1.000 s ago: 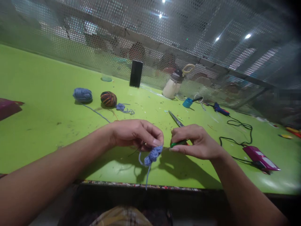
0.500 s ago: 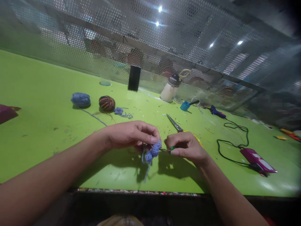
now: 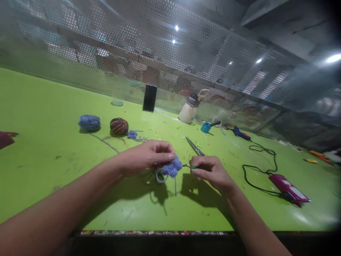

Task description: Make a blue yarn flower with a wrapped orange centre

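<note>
A small blue-purple crocheted flower point(image 3: 170, 170) is pinched between the thumb and fingers of my left hand point(image 3: 157, 154), above the table. A loop and a loose tail of its yarn hang below it. My right hand point(image 3: 206, 169) is closed on a thin crochet hook point(image 3: 194, 167), of which a green bit shows by the thumb. A dark thin length runs from the fingers to the flower's right edge; whether it is the hook's shaft or yarn is hard to see. Scissors point(image 3: 195, 146) lie just beyond my right hand, their handles hidden.
Behind my hands are a blue yarn ball point(image 3: 90, 122), a multicoloured yarn ball point(image 3: 119, 126) and another crocheted flower point(image 3: 132, 134). A phone point(image 3: 149, 98), a bottle point(image 3: 189, 108) and a teal pot point(image 3: 206, 127) stand farther back. Right are a glue gun point(image 3: 241, 133) and a corded magenta box point(image 3: 289, 187).
The flower has turned, so its petals show more broadly and its tail hangs farther right. My right hand has shifted slightly right of it. The whole view has tilted up a little.
</note>
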The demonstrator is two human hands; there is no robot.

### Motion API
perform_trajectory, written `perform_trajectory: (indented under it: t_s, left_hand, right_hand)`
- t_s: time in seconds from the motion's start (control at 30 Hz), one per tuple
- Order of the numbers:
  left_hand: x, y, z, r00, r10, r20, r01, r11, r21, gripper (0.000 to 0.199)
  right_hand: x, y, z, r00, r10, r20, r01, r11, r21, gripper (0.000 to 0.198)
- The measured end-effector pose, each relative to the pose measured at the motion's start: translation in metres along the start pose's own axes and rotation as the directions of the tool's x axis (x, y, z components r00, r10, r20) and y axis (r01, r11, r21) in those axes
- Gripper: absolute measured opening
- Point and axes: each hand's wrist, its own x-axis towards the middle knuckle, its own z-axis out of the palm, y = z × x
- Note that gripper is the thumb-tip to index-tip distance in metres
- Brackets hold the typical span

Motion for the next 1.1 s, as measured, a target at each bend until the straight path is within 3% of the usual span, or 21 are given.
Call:
perform_trajectory:
  t_s: [0.13, 0.3, 0.43, 0.53, 0.7, 0.87, 1.1]
  left_hand:
    - [0.0, -0.003, -0.003, 0.997, 0.082, -0.003, -0.082, 0.996, -0.033, 0.02]
    - [0.001, -0.007, -0.006, 0.996, 0.092, 0.01, -0.086, 0.962, -0.261, 0.018]
    - [0.0, -0.007, -0.008, 0.997, 0.076, 0.005, -0.069, 0.934, -0.35, 0.019]
    - [0.0, -0.007, -0.01, 0.997, 0.074, -0.011, -0.074, 0.932, -0.356, 0.019]
    - [-0.001, -0.007, -0.011, 0.994, 0.099, -0.045, -0.108, 0.937, -0.332, 0.017]
    - [0.0, -0.008, -0.013, 0.992, 0.117, -0.048, -0.126, 0.938, -0.323, 0.017]
    - [0.003, -0.007, -0.013, 0.986, 0.11, -0.123, -0.148, 0.924, -0.353, 0.02]
  right_hand:
    - [0.003, -0.006, 0.0, 0.997, -0.062, -0.046, 0.045, 0.951, -0.305, 0.022]
    - [0.002, -0.008, -0.008, 0.99, -0.052, -0.133, -0.008, 0.909, -0.418, 0.023]
    - [0.003, -0.014, -0.009, 0.96, 0.037, -0.277, -0.128, 0.94, -0.318, 0.026]
    - [0.009, -0.027, 0.002, 0.933, 0.025, -0.359, -0.104, 0.974, -0.202, 0.024]
    - [0.027, -0.049, 0.037, 0.984, 0.128, -0.124, -0.128, 0.992, 0.012, 0.029]
    - [0.04, -0.045, 0.049, 0.979, 0.149, -0.14, -0.11, 0.961, 0.254, 0.028]
    - [0.039, -0.028, 0.045, 0.96, 0.062, -0.272, -0.048, 0.997, 0.055, 0.027]
